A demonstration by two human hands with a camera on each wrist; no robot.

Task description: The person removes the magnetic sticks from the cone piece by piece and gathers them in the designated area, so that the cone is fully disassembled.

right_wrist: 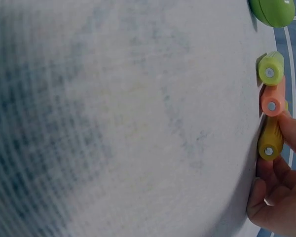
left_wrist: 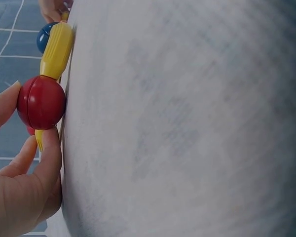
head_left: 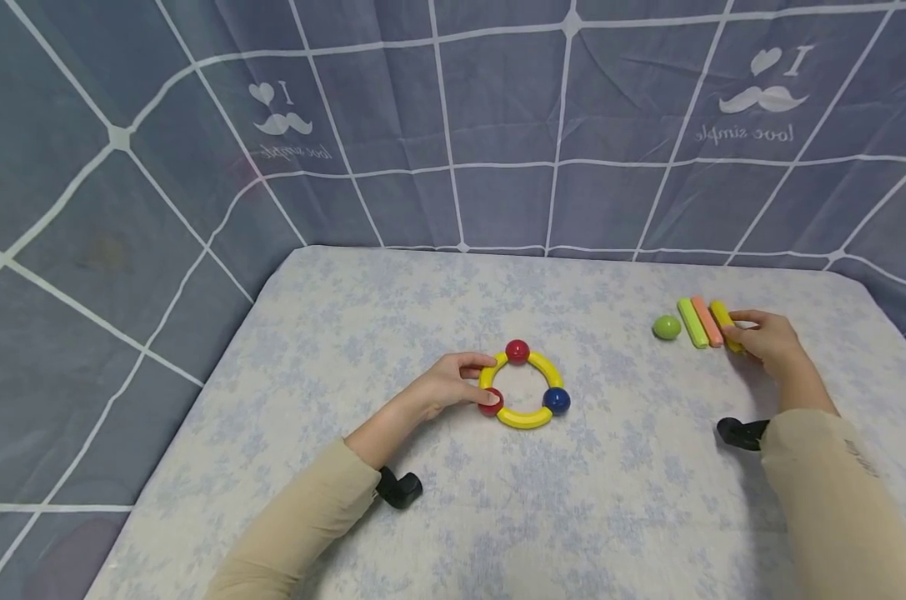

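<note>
Ring (head_left: 523,419) on counter (head_left: 610,500): red ball (left_wrist: 41,102) is being pinched by left hand (head_left: 447,386); tipping is being risked by one-sided lift. Yellow stick (head_left: 723,318) is being pinched by right hand (head_left: 771,340); nudging of close-set orange stick (head_left: 707,322) is being risked.

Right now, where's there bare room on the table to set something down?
The table is bare between ring and ball, between ring and curtain, and between the sleeves, nearer you. It's crowded at far right: ball, green stick, orange stick and yellow stick, which your right hand grips. Your left hand holds the ring.
</note>
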